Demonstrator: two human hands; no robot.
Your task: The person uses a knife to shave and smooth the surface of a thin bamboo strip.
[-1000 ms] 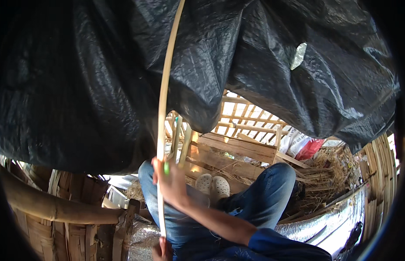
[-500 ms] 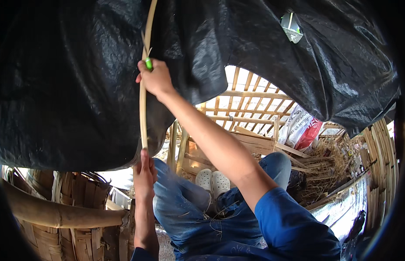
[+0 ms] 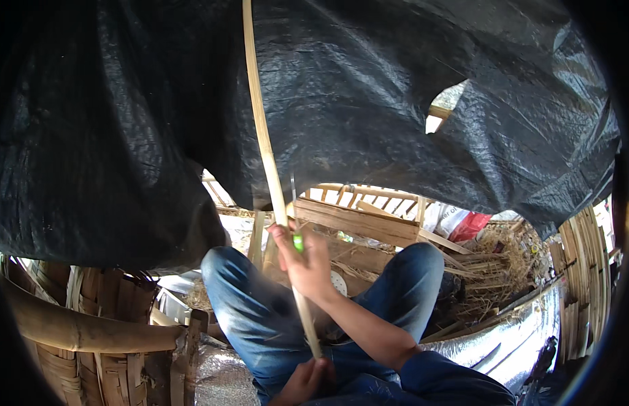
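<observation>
A creased black plastic sheet (image 3: 368,135) hangs across the upper half of my head-camera view, a ragged hole at its right, above a person seated in blue jeans (image 3: 226,291), knees apart. Up between those knees and across the dark sheet runs a long bamboo strip (image 3: 259,122). Its long axis points away from the wearer: the near end sits low over the lap, while the far stretch leans slightly left and leaves my view at the top edge. The strip is pale straw-yellow, slender and smooth-looking, gently bowed along its length.

Silvery sheeting (image 3: 490,352) glints at lower right; a thick bamboo pole (image 3: 91,331) crosses at lower left. Beyond the right knee, loose straw (image 3: 507,264) lies near a white-and-red sack (image 3: 456,223). The right hand (image 3: 306,264) lies across the strip's lower part, its grip closed around a green handle. At the lap, I see the left hand (image 3: 304,384), its grip pinched tight on the near end. A pale clog (image 3: 339,281) shows behind the right wrist. Smallest is the green-handled knife (image 3: 298,241), thin blade upward just beside the strip; with the blur, I cannot tell whether steel touches bamboo.
</observation>
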